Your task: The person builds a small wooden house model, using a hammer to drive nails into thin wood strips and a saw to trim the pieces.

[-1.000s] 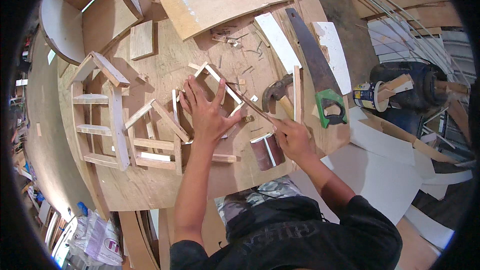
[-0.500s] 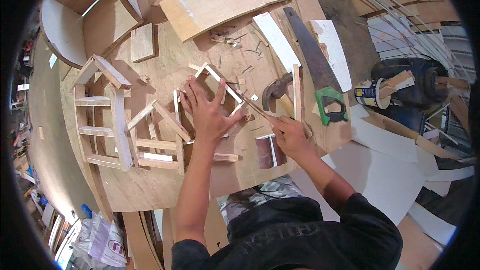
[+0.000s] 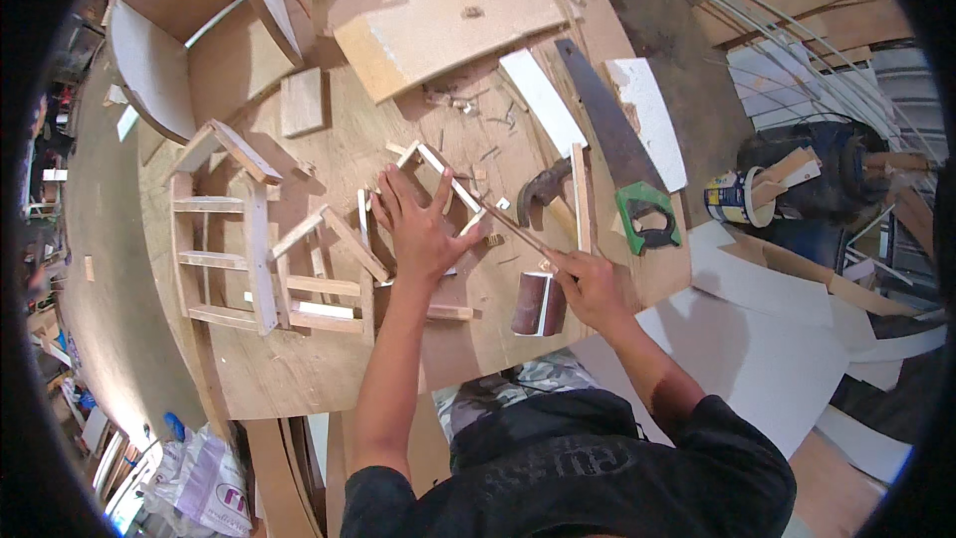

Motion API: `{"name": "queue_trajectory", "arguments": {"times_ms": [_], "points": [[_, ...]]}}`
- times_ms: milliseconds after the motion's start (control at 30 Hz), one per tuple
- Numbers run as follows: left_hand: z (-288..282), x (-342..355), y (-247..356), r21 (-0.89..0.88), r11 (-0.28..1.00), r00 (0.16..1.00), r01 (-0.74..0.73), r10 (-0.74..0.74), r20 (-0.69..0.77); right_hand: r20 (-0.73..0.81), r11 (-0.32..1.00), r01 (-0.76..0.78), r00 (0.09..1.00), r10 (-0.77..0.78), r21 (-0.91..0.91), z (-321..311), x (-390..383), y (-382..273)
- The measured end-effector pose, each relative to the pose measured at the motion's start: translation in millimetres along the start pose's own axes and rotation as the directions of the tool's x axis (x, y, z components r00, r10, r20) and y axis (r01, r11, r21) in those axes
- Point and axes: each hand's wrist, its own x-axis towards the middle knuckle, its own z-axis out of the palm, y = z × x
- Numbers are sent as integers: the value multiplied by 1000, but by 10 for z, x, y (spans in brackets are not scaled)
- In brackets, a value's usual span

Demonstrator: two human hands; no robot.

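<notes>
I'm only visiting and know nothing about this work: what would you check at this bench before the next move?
1. Left hand on the small wooden frame: ok, fingers spread over it.
2. Right hand grip on the slim tool: ok, fingers closed around its near end.
3. Slim tool's far end touching the frame's corner: cannot tell; it reaches there, but contact is too fine to see.
4. Handsaw apart from both hands: ok, it lies to the right, beyond the hammer.
5. Bench near the frame free of loose bits: not ok, nail-like pieces lie close by.
</notes>
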Motion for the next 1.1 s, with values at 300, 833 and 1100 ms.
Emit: {"name": "queue_trajectory", "arguments": {"times_ms": [300, 833, 1100], "points": [[-320, -88, 157, 88, 994, 994, 65, -72, 82, -165, 986, -47, 984, 74, 161, -121, -45, -346], [-368, -658, 360, -273, 955, 993, -116, 105, -56, -230, 988, -9, 972, 44, 153, -137, -339, -825], [-317, -787, 269, -348, 929, 988, -125, 83, -133, -249, 952, -99, 953, 175, 290, -44, -664, -1070]]}}
